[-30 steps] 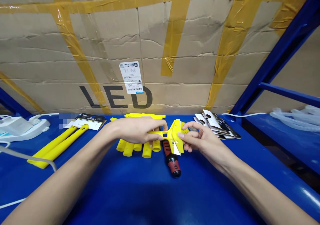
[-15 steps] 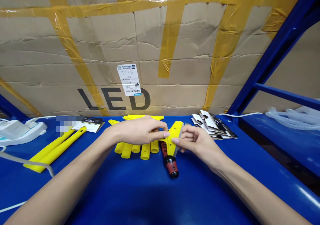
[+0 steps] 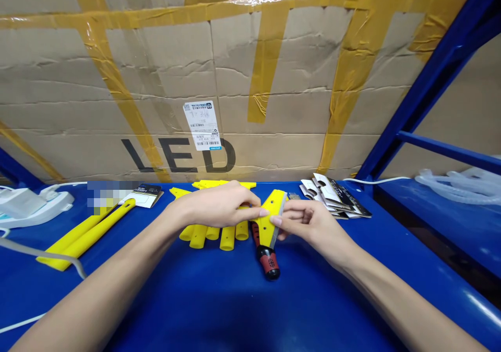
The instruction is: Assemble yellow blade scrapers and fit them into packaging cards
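So here's the view from my head cam: both hands are up together over a blue steel shelf [image 3: 250,310], working on a yellow plastic piece [image 3: 271,211] held between them. The left hand [image 3: 217,206] comes in flat with its fingers together, and the fingertips are on the piece's left edge. The right hand [image 3: 309,227] is curled into a pinch, thumb and fingers closed on the lower right side, right by a thin metal strip [image 3: 277,228] along that edge. Compared with a second ago, the piece has swung from a wider, crosswise look to a narrower, more upright one, and the hands have closed in around it. Right below the pinch there's a red-and-black screwdriver [image 3: 268,262], with its top end hidden behind the piece, so I can't tell if it's touching. Under the left hand sits a row of yellow plastic tubes [image 3: 211,234]. Past the right hand there's a stack of printed cardboard cards [image 3: 332,195], and well off to the left of the left hand are two long yellow rods [image 3: 84,232] and a white power strip [image 3: 35,206]. Straight ahead of both hands, a big taped cardboard box [image 3: 176,81] with LED printed on it fills the view.
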`<state>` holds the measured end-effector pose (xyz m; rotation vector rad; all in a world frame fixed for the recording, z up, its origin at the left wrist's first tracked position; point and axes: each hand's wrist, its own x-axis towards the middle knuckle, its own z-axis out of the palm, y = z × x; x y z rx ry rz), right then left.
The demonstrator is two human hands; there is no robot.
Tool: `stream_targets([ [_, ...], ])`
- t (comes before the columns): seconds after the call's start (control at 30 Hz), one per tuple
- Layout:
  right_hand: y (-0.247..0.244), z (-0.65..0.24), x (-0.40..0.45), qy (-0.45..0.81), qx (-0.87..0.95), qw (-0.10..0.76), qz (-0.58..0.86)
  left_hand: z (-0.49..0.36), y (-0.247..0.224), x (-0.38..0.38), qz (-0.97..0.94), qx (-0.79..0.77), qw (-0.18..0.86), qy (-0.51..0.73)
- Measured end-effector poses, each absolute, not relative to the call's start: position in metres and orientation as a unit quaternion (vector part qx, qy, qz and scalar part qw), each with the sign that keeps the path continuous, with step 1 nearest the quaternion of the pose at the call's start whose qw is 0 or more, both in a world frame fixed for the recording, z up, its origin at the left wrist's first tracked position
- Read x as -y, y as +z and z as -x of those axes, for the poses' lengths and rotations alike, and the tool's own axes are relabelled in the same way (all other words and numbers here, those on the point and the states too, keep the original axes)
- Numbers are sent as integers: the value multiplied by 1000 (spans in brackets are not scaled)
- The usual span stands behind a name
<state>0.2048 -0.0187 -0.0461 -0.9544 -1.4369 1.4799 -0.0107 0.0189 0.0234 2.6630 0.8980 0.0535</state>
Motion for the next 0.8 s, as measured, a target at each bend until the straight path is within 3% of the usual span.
stream_targets([
  [0.8,-42,-208,20,531,664,357,388,15,31,-15,-939,-303,163,-14],
])
